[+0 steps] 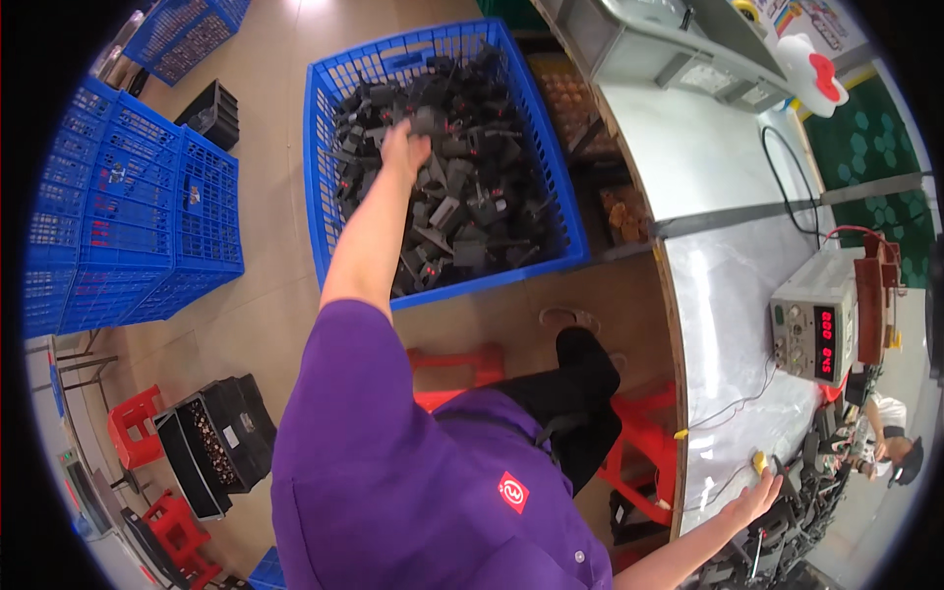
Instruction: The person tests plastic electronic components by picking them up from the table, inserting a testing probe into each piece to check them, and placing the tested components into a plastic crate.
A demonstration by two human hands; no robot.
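My left hand (403, 152) reaches over a large blue plastic crate (444, 291) filled with black plastic devices (447, 211). A blurred dark grey block-shaped device (430, 121) is at its fingertips. Motion blur hides whether the fingers grip it or are just beside it. On the right, my right hand (750, 503) is open with its fingers stretched out, holding nothing visible. It hovers by the worktable (733, 285), near a small yellow-ended piece (759, 460) and a pile of black devices (801, 516).
A power supply (814, 320) with red digits and thin wires stands on the table. A grey bin (678, 49) sits at its far end. Stacked blue crates (138, 211) and black bins (218, 438) are to the left. Red stools (634, 452) are near my legs. Another person (893, 442) works at far right.
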